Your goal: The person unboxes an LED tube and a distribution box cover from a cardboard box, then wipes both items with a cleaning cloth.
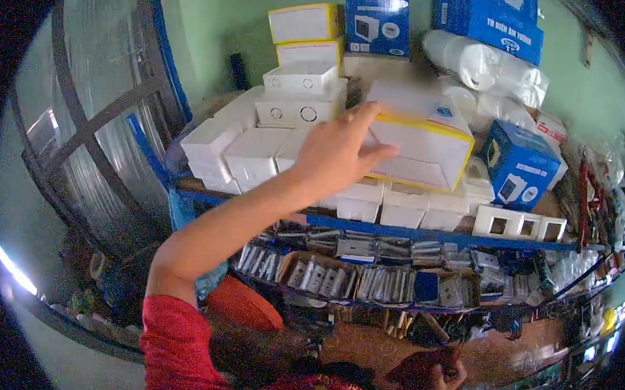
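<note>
Low in view, the right hand [434,371] is curled shut near the body; whether it holds anything cannot be told. Farther up, the left hand [339,151] lies open-fingered against the yellow-edged box [426,148] on the shelf [394,230], among white boxes [255,151], with blue boxes [519,166] beyond.
</note>
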The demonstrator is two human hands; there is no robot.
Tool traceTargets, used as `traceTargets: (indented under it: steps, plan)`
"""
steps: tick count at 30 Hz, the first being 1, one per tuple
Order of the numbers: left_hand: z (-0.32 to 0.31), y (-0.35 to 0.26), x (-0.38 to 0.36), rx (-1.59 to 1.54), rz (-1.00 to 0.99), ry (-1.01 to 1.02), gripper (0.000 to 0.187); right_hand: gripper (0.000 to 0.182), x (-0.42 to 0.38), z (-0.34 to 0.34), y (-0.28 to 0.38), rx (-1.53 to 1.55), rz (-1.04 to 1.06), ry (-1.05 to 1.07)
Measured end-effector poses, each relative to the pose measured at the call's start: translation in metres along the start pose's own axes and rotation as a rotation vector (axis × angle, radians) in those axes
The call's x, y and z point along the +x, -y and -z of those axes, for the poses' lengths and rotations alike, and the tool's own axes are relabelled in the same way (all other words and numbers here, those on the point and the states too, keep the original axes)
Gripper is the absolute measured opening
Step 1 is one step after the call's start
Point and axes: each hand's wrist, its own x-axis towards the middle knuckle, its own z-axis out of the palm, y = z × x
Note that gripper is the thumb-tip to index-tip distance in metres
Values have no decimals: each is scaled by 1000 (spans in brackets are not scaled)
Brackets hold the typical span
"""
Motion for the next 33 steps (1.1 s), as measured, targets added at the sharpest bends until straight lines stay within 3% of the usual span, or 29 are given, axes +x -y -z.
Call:
traceTargets:
  steps: [3,5,7,9,11,13,14,16,18,22,25,26,29,30,32,33]
  plan:
    - [29,39,36,-226,39,109,53,11,1,-13,12,-26,13,32]
    - [65,86,82,-212,84,57,52,13,-3,-28,15,5,-20,-20]
    - [82,147,126,138,-13,-184,57,14,-4,-43,20,54,-22,-60]
    - [87,221,170,377,-119,-231,74,14,-9,-44,4,-56,-3,-151]
    - [87,261,192,623,9,-184,85,13,-11,-66,22,-62,18,-214]
    - [78,322,223,347,67,-240,88,12,-23,-71,-4,-70,54,-309]
    - [76,324,235,280,79,-178,85,12,-26,-79,-5,-44,10,-323]
    - [70,324,233,153,137,-37,80,13,-37,-86,0,-10,-93,-323]
    - [69,321,230,172,134,-109,72,14,-38,-95,0,-8,-91,-327]
    - [93,284,197,270,54,-346,61,18,-29,-96,-14,28,-83,-194]
    - [134,243,161,392,-123,-612,57,19,-14,-96,-7,115,-125,-56]
    - [146,225,145,432,-170,-677,55,60,-27,-78,-48,42,-194,-144]
    - [173,155,90,536,-322,-803,51,69,-7,-64,-49,47,-86,51]
    - [178,129,66,566,-375,-801,50,84,1,-62,-33,106,-49,177]
    - [178,79,19,545,-405,-787,47,89,13,-78,23,314,-118,235]
    - [175,57,-5,523,-422,-785,44,103,28,-81,49,355,-130,382]
